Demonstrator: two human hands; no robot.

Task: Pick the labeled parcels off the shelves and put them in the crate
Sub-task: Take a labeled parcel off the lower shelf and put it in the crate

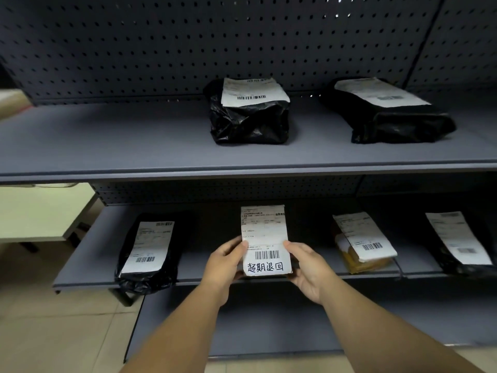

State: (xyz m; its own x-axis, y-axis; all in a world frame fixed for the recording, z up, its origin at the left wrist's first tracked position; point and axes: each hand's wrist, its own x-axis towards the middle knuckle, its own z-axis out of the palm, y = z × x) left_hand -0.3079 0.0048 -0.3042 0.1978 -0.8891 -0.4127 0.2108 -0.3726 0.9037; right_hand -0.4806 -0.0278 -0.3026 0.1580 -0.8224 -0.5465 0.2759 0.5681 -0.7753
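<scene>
A dark parcel with a white label point(265, 238), handwritten characters under its barcode, sits at the front of the middle shelf point(88, 267). My left hand point(223, 267) grips its left edge and my right hand point(309, 270) grips its right edge. On the same shelf lie a black bag parcel point(148, 254) at the left, a yellow parcel point(363, 249) to the right, and a black parcel point(460, 243) at the far right. The upper shelf point(107, 141) carries two black labeled parcels point(250, 111) point(387, 111). No crate is in view.
A perforated dark back panel point(188, 44) stands behind the shelves. A lower shelf point(269, 327) juts out under my forearms. A pale table point(40, 211) stands at the left over a tiled floor point(61, 332).
</scene>
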